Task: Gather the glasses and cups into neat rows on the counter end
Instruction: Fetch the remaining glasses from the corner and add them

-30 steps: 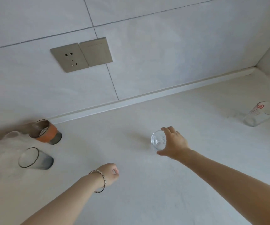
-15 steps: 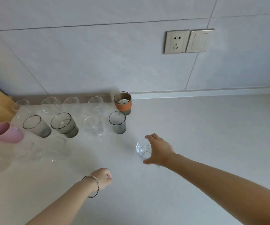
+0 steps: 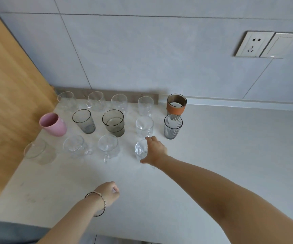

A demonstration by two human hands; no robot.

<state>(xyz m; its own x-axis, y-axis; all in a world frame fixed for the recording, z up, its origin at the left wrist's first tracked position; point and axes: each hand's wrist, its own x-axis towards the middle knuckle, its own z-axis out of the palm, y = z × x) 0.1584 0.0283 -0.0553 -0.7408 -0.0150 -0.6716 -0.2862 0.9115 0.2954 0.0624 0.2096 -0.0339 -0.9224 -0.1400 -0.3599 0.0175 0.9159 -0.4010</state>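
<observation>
- We see a wooden panel (image 3: 6, 103) along the left end of the white counter (image 3: 230, 155), with the cups gathered beside it in three rows.
- In the front row, from the left, stand a clear glass (image 3: 38, 152) that is faint and hard to make out, a clear mug (image 3: 75, 147), and another clear mug (image 3: 107, 147) whose handle points toward us.
- Behind these we see a pink cup (image 3: 53, 124), two smoky glasses (image 3: 84, 121) (image 3: 113, 123), a clear tumbler (image 3: 144, 126) and a ribbed grey glass (image 3: 173, 126).
- Our left hand (image 3: 107, 191) is curled into an empty loose fist, near the counter's front, well apart from every cup; a bracelet (image 3: 99, 203) circles its wrist.
- Our right hand (image 3: 155, 151) grips a small clear glass (image 3: 141, 150) at the right end of the front row; whether its base touches the counter we cannot tell.
- An orange-banded cup (image 3: 176, 104) ends the back row by the wall.
</observation>
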